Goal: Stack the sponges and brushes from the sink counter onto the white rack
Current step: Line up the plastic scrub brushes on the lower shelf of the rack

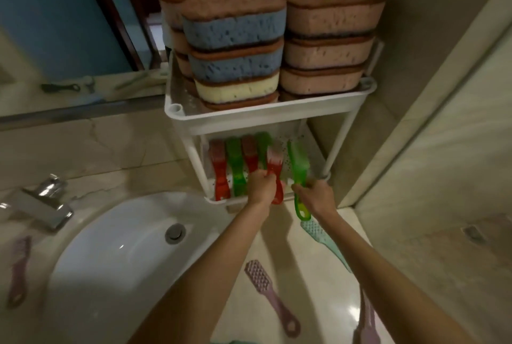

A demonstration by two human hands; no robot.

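Left hand round red brush — right hand round green brush — at white rack

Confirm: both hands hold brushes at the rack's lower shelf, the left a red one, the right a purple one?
Wrong colour: the head view shows the right hand holding a green brush, not purple. The left hand holds a red brush, both at the lower shelf.
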